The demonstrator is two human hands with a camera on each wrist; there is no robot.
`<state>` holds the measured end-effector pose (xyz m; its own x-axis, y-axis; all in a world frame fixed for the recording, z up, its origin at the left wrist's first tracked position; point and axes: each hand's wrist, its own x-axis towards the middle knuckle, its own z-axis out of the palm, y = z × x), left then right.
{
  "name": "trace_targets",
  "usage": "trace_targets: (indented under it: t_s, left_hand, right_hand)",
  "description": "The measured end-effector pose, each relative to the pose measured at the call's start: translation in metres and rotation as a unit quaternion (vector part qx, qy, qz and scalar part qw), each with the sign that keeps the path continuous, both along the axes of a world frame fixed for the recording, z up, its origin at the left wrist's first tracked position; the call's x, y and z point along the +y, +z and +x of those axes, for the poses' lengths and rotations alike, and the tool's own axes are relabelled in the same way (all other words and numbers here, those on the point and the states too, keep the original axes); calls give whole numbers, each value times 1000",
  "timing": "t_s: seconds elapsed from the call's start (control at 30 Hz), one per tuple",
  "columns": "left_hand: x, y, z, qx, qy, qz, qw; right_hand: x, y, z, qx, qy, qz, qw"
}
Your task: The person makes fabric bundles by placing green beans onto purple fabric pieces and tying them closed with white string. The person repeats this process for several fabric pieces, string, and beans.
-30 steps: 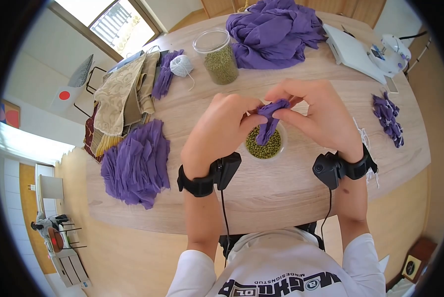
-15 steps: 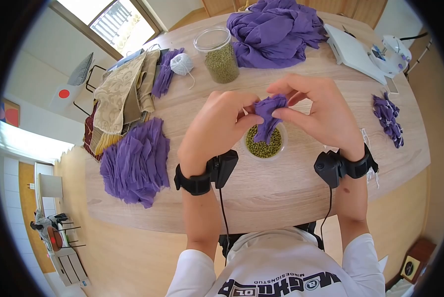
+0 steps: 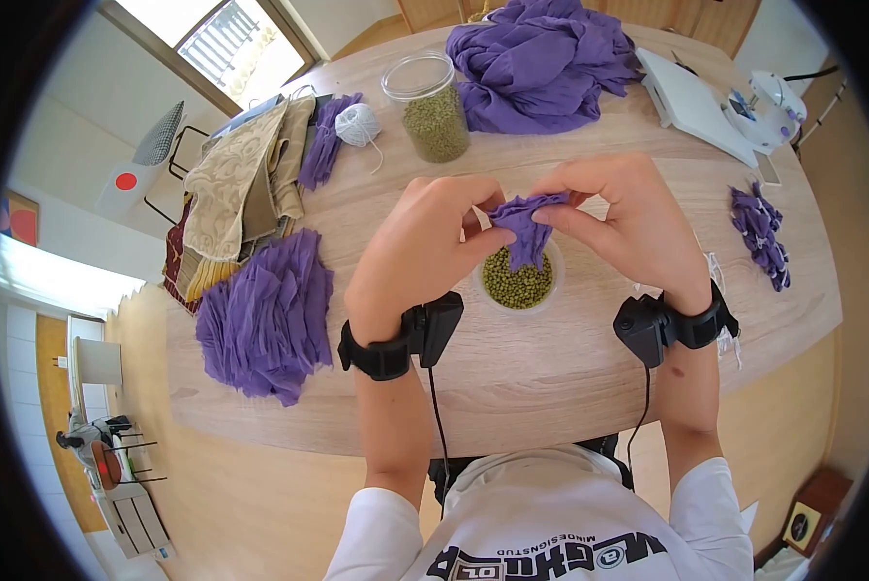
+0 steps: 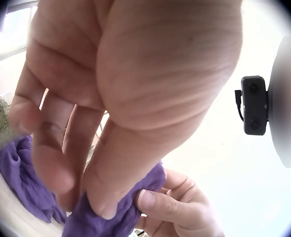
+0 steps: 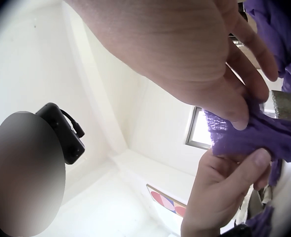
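A small piece of purple cloth point(image 3: 526, 237) is stretched between the two hands, above a small clear tub point(image 3: 557, 287) of green beans point(image 3: 518, 287). My left hand point(image 3: 423, 230) pinches its left edge between thumb and fingers. At the right edge, my right hand point(image 3: 626, 221) pinches it the same way. The cloth's lower end hangs over the beans and hides the tub's far side. In the right wrist view, the purple cloth point(image 5: 278, 140) runs as a gathered strip with a frayed end. The left wrist view has the left thumb pressed on the purple cloth point(image 4: 106, 222).
A jar point(image 3: 434, 121) of beans, a ball of white string point(image 3: 357, 125) and a big purple cloth heap point(image 3: 541, 73) stand behind. Torn purple strips point(image 3: 268, 320) and patterned fabrics point(image 3: 231, 194) lie left. To the right are a tied purple bundle point(image 3: 760, 237) and a white sewing machine point(image 3: 768, 111).
The purple cloth has gone from a narrow, bunched twist to a wider, spread-out piece. Its lower end has risen, baring more of the beans. Both hands keep their pinch on it.
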<state>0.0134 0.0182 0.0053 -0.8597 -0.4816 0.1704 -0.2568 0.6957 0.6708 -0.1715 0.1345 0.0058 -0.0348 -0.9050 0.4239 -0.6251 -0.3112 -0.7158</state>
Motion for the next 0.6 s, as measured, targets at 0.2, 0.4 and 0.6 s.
trace_targets:
  t_s: [0.2, 0.4, 0.6]
  left_hand:
    - [1, -1, -1, 71, -3, 46, 996]
    - [-1, 0, -2, 79, -19, 99, 992]
    - [-8, -9, -1, 136, -24, 119, 983]
  right_hand:
    - [0, 1, 1, -7, -10, 1, 1000]
    - [0, 0, 1, -18, 2, 2, 1000]
    - [4, 0, -5, -47, 4, -7, 999]
